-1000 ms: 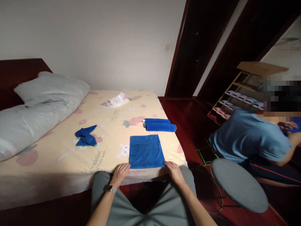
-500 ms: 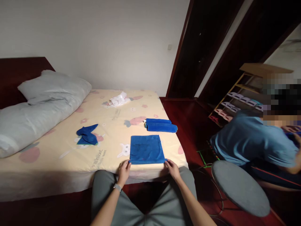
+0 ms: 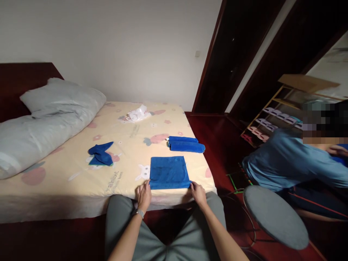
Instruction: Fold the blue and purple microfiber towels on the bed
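A blue towel [image 3: 169,171] lies flat as a near-square at the front edge of the bed. At its near left corner, my left hand [image 3: 144,195] pinches the cloth; a watch is on that wrist. My right hand [image 3: 198,193] has the near right corner between thumb and fingers. Just beyond the towel are two rolled blue towels [image 3: 187,146], side by side near the bed's right edge. Off to the left, a crumpled blue cloth [image 3: 101,154] rests on the sheet.
The bed [image 3: 62,188] has a patterned yellow sheet, with a grey quilt [image 3: 51,119] on its left and a white plastic bag [image 3: 138,113] toward the wall. At right are a round stool [image 3: 276,217], a person in a blue shirt [image 3: 288,159] and a shoe rack [image 3: 274,112].
My left hand has shifted slightly up and its fingers have rolled over the towel's near left corner. My right hand stays almost in place. The person at right has moved an arm.
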Demonstrator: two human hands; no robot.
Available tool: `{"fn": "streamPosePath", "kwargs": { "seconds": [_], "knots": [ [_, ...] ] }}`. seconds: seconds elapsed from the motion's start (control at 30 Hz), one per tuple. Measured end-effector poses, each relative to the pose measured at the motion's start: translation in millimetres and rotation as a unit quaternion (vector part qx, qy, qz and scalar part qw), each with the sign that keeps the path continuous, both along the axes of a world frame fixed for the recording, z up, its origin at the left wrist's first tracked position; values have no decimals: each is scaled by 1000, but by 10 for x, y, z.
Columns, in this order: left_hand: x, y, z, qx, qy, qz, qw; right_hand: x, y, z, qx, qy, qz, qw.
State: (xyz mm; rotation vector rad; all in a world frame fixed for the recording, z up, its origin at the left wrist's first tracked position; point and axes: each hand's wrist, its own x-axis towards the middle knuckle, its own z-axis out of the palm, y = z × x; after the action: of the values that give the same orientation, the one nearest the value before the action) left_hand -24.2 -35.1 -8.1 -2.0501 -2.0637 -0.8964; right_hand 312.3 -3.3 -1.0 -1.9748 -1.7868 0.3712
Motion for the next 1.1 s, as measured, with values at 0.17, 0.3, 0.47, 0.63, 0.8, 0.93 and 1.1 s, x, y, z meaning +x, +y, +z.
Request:
{"fn": "streamPosePath", "kwargs": {
  "seconds": [0.17,0.3,0.47,0.63,0.8,0.93,1.1],
  "knots": [
    [15,-60,2,34,10,32,999,-82,-61,20,25,72,-23,997],
    [52,-134,-26,36,-23,17,999,-105,-71,17,31,109,-33,993],
    [27,-128,-1,32,-24,10,999,-62,-14,99,20,101,-7,995],
    [-67,-104,21,27,10,-13,1000,-12,-23,176,18,30,41,999],
    [-106,-155,27,-5,29,-31,999,-83,-104,158,30,-74,28,996],
    [2,-199,115,0,30,-51,998,-204,-176,176,84,-111,-1,990],
    [384,-224,269,-12,92,-197,976,-517,-330,172,155,-80,148,973]
  ]
}}
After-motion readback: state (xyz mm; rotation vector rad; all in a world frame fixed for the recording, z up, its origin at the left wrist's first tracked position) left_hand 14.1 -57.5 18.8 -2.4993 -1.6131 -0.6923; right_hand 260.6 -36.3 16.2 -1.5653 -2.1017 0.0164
